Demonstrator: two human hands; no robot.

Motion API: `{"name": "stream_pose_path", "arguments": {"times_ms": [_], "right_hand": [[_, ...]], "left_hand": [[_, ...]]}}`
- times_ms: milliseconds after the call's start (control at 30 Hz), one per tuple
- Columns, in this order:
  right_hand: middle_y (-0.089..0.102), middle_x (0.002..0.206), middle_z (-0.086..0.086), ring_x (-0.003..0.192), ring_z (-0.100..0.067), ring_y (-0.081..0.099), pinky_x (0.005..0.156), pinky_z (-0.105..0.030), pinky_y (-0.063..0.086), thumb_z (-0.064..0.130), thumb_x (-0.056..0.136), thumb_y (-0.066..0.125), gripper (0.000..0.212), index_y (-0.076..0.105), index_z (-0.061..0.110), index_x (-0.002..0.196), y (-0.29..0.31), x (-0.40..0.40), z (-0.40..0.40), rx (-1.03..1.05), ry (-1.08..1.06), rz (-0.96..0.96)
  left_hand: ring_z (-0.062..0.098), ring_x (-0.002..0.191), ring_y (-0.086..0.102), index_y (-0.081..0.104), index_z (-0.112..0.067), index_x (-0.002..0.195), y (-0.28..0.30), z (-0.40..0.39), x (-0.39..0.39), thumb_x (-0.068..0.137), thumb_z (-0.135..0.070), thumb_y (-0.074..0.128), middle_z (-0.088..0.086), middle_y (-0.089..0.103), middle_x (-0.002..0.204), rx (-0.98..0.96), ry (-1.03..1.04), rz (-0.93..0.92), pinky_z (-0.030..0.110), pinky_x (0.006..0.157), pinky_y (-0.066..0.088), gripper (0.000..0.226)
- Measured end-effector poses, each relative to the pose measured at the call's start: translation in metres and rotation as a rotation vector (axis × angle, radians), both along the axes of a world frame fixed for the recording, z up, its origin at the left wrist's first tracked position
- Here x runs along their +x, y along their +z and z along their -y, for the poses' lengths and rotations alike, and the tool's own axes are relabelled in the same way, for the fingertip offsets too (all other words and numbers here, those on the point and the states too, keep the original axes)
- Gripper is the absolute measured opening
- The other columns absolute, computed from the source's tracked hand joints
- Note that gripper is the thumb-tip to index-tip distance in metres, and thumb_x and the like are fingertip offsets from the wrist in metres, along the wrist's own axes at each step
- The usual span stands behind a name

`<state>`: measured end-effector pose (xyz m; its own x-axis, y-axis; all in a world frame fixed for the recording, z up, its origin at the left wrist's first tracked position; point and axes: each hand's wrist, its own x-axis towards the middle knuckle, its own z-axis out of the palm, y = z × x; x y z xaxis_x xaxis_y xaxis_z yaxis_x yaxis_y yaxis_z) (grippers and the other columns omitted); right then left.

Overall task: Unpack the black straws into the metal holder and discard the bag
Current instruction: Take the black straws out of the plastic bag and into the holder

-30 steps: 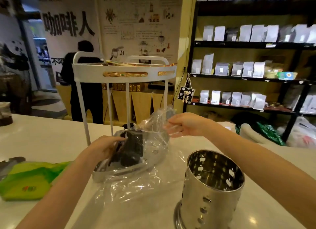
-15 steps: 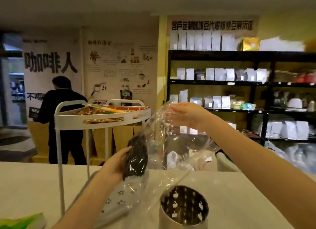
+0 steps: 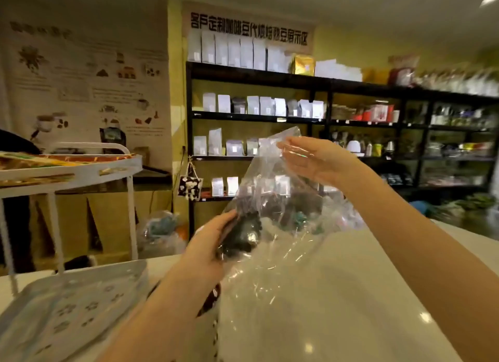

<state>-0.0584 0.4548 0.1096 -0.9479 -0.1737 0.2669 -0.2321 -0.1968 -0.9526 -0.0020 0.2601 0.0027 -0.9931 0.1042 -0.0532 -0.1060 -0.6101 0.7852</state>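
Note:
A clear plastic bag [image 3: 272, 199] hangs in the air above the white counter [image 3: 351, 294]. My left hand [image 3: 213, 240] grips the bundle of black straws [image 3: 243, 237] through the bag's lower part. My right hand [image 3: 316, 159] pinches the bag's top edge, higher and to the right. The metal holder is mostly hidden: only a dark perforated strip [image 3: 213, 302] shows under my left forearm and behind the plastic.
A white two-tier rack [image 3: 70, 172] stands at the left, its patterned lower tray [image 3: 67, 307] beside my left forearm. Black shelves [image 3: 324, 118] with white pouches line the far wall. A person in dark clothes [image 3: 13, 199] is at the far left edge.
Both hands have lifted the bag with the straws higher and to the right. The view has swung up and right, and the metal holder has dropped almost out of sight.

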Motion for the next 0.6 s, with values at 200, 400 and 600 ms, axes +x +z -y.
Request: {"name": "stream_pose_path", "arguments": {"times_ms": [200,400,600], "right_hand": [[0.074,0.089,-0.001,0.077,-0.012,0.071,0.059,-0.023,0.059,0.016,0.092,0.052,0.017,0.063,0.008,0.101,-0.041,0.023,-0.07,0.143,-0.146,0.159],[0.067,0.085,0.004,0.077,-0.005,0.058,0.048,-0.013,0.046,0.021,0.09,0.055,0.014,0.064,0.012,0.094,-0.105,0.044,-0.123,0.564,-0.275,0.4],[0.074,0.066,0.008,0.054,-0.002,0.066,0.039,-0.013,0.047,0.016,0.089,0.057,0.009,0.063,0.01,0.092,-0.179,0.051,-0.14,0.678,-0.262,0.498]], "left_hand": [[0.022,0.091,0.059,0.04,-0.026,0.13,-0.048,-0.057,0.003,0.084,-0.012,0.057,0.01,0.055,0.121,-0.15,-0.039,0.018,0.033,0.06,0.05,0.051],[0.024,0.092,0.059,0.042,-0.027,0.129,-0.111,-0.069,0.017,0.084,-0.011,0.057,0.007,0.049,0.126,-0.404,-0.037,-0.014,0.036,0.066,0.054,0.05],[0.028,0.102,0.058,0.048,-0.04,0.111,-0.16,-0.062,0.027,0.081,-0.014,0.061,0.004,0.048,0.125,-0.623,0.061,-0.092,0.048,0.081,0.054,0.041]]}}
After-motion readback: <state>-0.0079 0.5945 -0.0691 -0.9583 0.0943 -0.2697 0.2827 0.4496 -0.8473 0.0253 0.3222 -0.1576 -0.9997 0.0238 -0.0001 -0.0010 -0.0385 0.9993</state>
